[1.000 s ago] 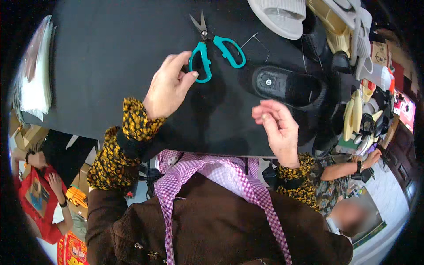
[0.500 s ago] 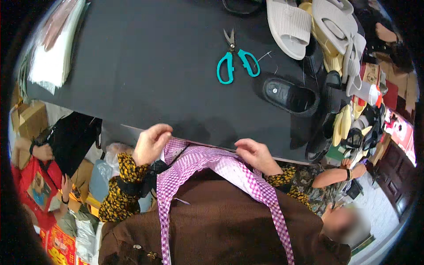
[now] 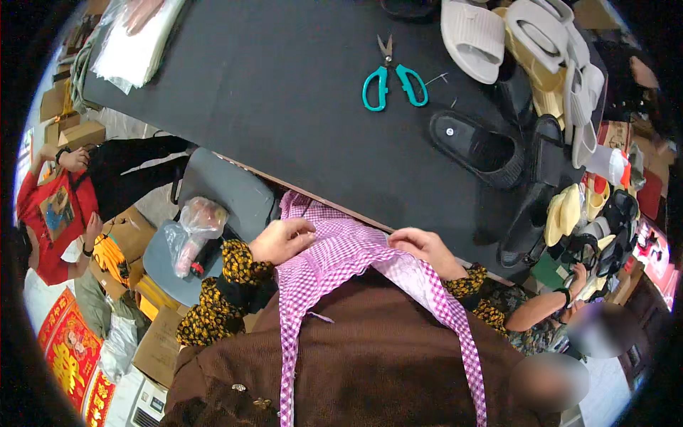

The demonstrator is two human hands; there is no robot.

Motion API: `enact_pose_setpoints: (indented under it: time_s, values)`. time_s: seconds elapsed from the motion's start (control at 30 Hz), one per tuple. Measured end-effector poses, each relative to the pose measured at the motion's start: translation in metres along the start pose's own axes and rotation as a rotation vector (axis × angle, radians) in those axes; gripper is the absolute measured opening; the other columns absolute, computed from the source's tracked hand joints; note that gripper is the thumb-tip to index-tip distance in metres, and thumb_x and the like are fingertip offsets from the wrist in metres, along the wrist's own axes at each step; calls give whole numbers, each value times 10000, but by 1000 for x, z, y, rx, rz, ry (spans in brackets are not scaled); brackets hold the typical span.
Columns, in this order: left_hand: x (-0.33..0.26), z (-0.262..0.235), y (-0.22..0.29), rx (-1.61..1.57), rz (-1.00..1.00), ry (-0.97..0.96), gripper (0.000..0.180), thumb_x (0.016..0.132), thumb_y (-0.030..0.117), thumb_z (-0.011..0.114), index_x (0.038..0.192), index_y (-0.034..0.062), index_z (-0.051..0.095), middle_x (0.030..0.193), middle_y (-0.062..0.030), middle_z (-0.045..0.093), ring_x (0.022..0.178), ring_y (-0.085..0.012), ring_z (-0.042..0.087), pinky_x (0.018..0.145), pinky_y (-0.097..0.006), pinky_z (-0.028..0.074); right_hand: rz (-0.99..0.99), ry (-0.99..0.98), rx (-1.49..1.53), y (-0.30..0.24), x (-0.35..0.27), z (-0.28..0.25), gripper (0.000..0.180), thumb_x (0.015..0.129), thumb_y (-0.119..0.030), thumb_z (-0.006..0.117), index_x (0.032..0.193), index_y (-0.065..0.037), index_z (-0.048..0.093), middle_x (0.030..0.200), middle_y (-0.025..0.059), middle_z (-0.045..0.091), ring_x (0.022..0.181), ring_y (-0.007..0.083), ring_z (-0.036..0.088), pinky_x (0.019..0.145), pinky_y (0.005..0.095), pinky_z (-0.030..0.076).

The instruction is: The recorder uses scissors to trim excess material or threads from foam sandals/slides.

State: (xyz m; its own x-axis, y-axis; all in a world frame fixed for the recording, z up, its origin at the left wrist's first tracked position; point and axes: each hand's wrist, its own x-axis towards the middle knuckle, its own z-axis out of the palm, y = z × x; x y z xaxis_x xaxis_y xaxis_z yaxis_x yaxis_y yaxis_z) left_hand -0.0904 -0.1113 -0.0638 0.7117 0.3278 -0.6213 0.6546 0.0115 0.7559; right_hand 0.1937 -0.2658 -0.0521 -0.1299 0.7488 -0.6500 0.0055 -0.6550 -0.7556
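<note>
A pink-and-white checked apron [image 3: 334,238] hangs over my brown top, its straps running up over the chest. My left hand [image 3: 283,240] hovers at the apron's left side, near the table edge, with fingers loosely bent and nothing visible in them. On the apron's other side is my right hand [image 3: 429,250], its fingers loosely curved beside the cloth and holding nothing I can see. Teal-handled scissors [image 3: 388,72] lie with blades slightly parted on the black table [image 3: 284,92]. To their right rests a black slipper [image 3: 478,148] with a round white sticker.
Grey slides [image 3: 473,43], yellow ones and more black slippers crowd the table's right side. Clear plastic bags [image 3: 146,43] are stacked at the far left. A grey chair [image 3: 220,185] stands left of me. Other people are on both sides, one wearing red [image 3: 60,220].
The view has turned and shifted, showing more of the chair and floor at left. My hands have drawn back from over the table edge to beside the apron. The scissors and slippers stay put.
</note>
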Motion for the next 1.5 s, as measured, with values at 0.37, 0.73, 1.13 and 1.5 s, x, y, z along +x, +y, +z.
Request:
enact_pose_setpoints:
  time_s: [0.37,0.73,1.13,1.5]
  values:
    - [69,-124,99,-1410,307,84,189,923,191,461,1039,73,553,838,-54,585,735,-187,546,682,-327,443,-367,216,201,-104,20,-26,223,856,-58,571,1066,17,565,946,71,631,871,114,583,794,247,468]
    - [131,-152,207,-1955,507,-459,151,880,129,462,917,6,542,701,-5,445,644,-145,418,666,-309,371,-620,21,249,-160,89,46,338,804,-55,595,1119,13,492,936,53,574,830,98,539,750,250,454]
    - [151,-176,217,-2197,445,-571,128,836,103,458,857,5,537,649,-20,458,608,-160,421,656,-317,372,-607,136,452,-174,103,49,163,852,-25,588,993,-24,506,884,-2,558,810,66,525,706,228,451]
    - [189,-195,178,-2140,546,-441,146,873,125,446,872,6,531,671,-26,443,632,-171,409,661,-332,368,-434,351,179,-179,108,55,102,857,-85,565,872,1,512,696,28,559,639,76,532,567,228,443]
